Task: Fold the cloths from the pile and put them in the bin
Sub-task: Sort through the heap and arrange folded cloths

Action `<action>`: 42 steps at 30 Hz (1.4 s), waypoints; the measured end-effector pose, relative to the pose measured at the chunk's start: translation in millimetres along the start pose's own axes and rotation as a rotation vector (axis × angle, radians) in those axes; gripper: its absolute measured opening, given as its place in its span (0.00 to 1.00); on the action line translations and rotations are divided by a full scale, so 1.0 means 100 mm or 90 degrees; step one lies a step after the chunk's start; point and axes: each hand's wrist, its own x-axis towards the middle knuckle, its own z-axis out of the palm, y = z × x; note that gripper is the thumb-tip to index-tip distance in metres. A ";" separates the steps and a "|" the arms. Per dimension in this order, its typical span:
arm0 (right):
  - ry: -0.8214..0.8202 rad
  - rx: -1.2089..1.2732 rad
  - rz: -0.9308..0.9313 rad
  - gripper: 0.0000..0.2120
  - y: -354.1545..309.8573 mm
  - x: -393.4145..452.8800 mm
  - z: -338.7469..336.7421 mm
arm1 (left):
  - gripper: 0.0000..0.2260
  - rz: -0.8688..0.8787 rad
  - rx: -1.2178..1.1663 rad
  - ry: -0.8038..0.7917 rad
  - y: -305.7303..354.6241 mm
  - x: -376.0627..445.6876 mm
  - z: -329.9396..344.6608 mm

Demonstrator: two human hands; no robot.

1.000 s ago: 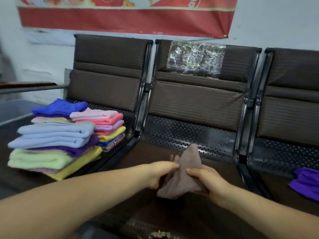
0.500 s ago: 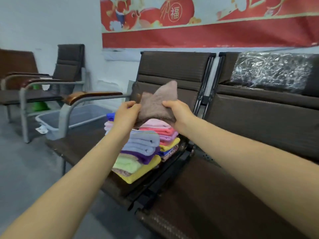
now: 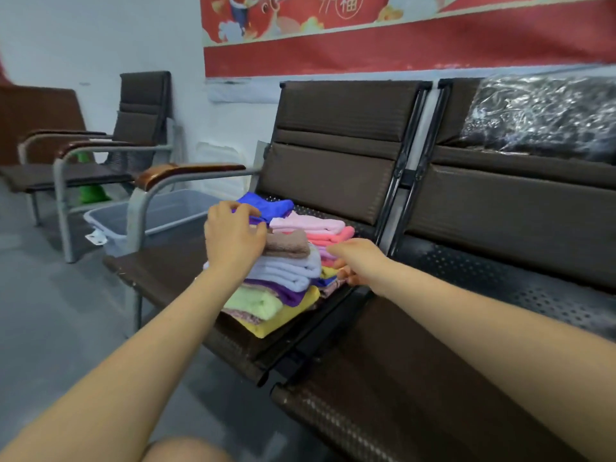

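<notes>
resting our left hand (image 3: 233, 240), fingers loose, on the brown cloth (image 3: 287, 244) atop the folded stack (image 3: 283, 275); our right hand (image 3: 358, 261) hangs relaxed beside it.

The folded cloths (image 3: 283, 271) look like soft, fluffy terry. The bench seat (image 3: 166, 268) is matt brown woven padding, its armrest (image 3: 186, 171) glossy wood on dull grey metal. The bin (image 3: 166, 211) is smooth translucent plastic. Crinkled shiny plastic wrap (image 3: 540, 115) covers one backrest.

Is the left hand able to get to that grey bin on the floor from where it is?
Probably yes, though not directly: the left hand rests on the folded cloths, and the chair's armrest stands between it and the grey bin, so it must go over or around.
</notes>
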 end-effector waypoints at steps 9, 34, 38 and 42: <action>0.042 -0.185 0.103 0.08 1.09 -0.71 -1.67 | 0.04 0.238 -0.201 -0.283 1.50 -0.76 0.38; 0.399 -0.621 0.528 0.14 3.66 -2.60 -4.72 | 0.11 -0.001 -0.281 -1.055 3.82 -3.05 1.58; 0.499 -0.468 0.394 0.08 3.50 -2.43 -4.54 | 0.08 0.006 -0.334 -0.966 3.74 -2.81 1.57; 0.570 0.020 0.144 0.13 2.82 -2.19 -4.23 | 0.07 0.035 -0.432 -0.857 3.70 -2.54 1.41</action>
